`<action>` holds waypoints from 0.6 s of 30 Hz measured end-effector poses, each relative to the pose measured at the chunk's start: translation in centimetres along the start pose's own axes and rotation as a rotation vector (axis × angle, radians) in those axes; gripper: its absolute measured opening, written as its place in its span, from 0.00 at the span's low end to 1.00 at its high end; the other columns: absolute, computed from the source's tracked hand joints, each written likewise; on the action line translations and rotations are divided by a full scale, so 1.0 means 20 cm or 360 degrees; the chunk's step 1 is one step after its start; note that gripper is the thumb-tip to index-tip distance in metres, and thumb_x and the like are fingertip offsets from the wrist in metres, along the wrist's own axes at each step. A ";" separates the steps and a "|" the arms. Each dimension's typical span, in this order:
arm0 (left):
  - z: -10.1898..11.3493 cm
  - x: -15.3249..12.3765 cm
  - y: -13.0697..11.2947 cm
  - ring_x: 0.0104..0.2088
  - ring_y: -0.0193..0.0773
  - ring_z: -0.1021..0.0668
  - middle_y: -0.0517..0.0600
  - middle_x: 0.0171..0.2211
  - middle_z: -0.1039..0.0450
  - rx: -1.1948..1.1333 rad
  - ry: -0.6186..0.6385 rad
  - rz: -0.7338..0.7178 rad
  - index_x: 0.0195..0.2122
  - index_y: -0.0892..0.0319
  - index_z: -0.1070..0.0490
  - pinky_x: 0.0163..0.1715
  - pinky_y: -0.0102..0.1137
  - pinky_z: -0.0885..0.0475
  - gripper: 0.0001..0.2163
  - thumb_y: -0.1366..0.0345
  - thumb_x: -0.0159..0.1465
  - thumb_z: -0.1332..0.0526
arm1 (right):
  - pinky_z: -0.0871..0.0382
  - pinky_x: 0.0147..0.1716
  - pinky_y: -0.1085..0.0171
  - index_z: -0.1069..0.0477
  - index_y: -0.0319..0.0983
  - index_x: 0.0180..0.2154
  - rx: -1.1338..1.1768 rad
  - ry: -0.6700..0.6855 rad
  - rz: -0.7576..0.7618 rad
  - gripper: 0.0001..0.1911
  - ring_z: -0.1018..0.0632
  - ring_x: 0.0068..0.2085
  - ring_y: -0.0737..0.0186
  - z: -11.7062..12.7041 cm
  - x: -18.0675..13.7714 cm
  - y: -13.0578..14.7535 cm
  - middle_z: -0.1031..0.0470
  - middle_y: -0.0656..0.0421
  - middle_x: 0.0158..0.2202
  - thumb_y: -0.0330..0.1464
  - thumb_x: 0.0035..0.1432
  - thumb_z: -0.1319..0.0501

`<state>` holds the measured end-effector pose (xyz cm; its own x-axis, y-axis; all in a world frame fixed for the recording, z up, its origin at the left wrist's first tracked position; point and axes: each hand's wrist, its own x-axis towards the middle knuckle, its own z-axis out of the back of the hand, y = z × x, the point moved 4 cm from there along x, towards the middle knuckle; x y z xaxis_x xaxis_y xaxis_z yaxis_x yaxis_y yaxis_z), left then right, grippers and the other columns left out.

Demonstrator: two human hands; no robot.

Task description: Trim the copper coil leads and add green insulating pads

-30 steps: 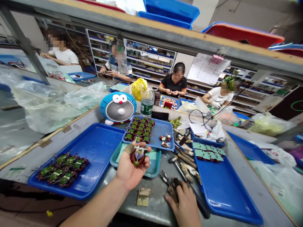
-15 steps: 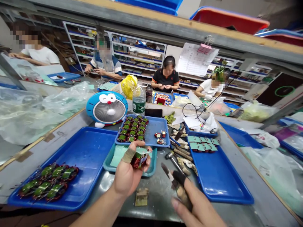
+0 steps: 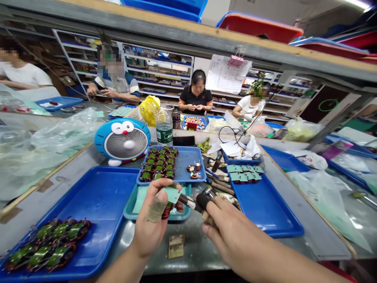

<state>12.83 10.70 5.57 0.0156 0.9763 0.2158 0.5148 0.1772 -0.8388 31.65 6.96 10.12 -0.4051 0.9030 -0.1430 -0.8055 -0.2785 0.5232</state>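
My left hand (image 3: 149, 230), with tape round its thumb, is closed on a copper-wound toroidal coil (image 3: 166, 212) with a light green board (image 3: 172, 194) on top. In my right hand (image 3: 232, 226) is a short knife (image 3: 189, 203), its handle mostly hidden by the fingers. A dark cover sits on one of those fingers. The knife's tip reaches the board's right edge; whether it presses on the board I cannot tell. Behind the coil is a teal tray (image 3: 129, 208) with light green sheets in it.
A blue tray (image 3: 108, 204) at left holds several coils. Further coils fill part of a middle tray (image 3: 185, 157). The right tray (image 3: 268, 212) carries board-topped coils. Hand tools (image 3: 220, 184) lie between trays. A cartoon fan (image 3: 123, 139) and a bottle (image 3: 164, 127) stand behind. Co-workers (image 3: 196, 94) sit opposite.
My right hand has moved up and left, bringing the knife to the board in my left hand. The left hand has turned the coil and shifted slightly left. The camera view has swung right.
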 end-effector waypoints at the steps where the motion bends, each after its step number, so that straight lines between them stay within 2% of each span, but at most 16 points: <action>1: 0.00 0.00 0.00 0.35 0.38 0.21 0.51 0.44 0.23 0.0016 0.0015 -0.0004 0.49 0.54 0.26 0.34 0.30 0.22 0.13 0.52 0.71 0.37 | 0.34 0.48 0.55 0.32 0.42 0.41 -0.0001 0.0008 -0.0010 0.02 0.28 0.50 0.52 0.01 0.00 0.00 0.29 0.57 0.47 0.30 0.71 0.41; 6: 0.01 -0.02 -0.01 0.36 0.37 0.21 0.51 0.46 0.24 0.0081 0.0045 -0.0032 0.51 0.53 0.28 0.37 0.31 0.22 0.12 0.54 0.71 0.36 | 0.37 0.46 0.58 0.32 0.42 0.40 -0.0031 -0.0032 0.0007 0.02 0.28 0.48 0.54 0.03 0.00 0.01 0.28 0.58 0.46 0.31 0.69 0.39; 10: 0.00 -0.04 -0.03 0.34 0.36 0.22 0.52 0.46 0.23 0.0162 0.0070 -0.0072 0.51 0.53 0.27 0.34 0.28 0.23 0.13 0.54 0.71 0.35 | 0.38 0.43 0.59 0.33 0.41 0.39 -0.0169 -0.0127 0.0064 0.03 0.28 0.45 0.55 0.01 0.02 0.00 0.28 0.57 0.43 0.29 0.67 0.39; 13: 0.01 -0.04 -0.03 0.33 0.35 0.22 0.52 0.45 0.24 0.0191 0.0042 -0.0066 0.51 0.53 0.27 0.32 0.26 0.24 0.12 0.54 0.71 0.36 | 0.39 0.42 0.59 0.33 0.41 0.39 -0.0209 -0.0111 0.0058 0.03 0.27 0.44 0.55 0.00 0.04 -0.01 0.28 0.57 0.42 0.27 0.65 0.41; 18: 0.03 -0.02 -0.02 0.33 0.35 0.22 0.51 0.46 0.24 0.0150 0.0022 0.0014 0.50 0.53 0.28 0.31 0.27 0.25 0.11 0.54 0.73 0.39 | 0.38 0.44 0.60 0.32 0.41 0.40 -0.0057 -0.0050 0.0032 0.03 0.27 0.45 0.57 -0.01 0.00 -0.01 0.29 0.59 0.44 0.31 0.69 0.39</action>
<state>12.13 10.32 5.43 0.0318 0.9762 0.2147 0.4314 0.1803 -0.8839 31.69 6.97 9.87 -0.4081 0.9068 -0.1057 -0.8123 -0.3079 0.4953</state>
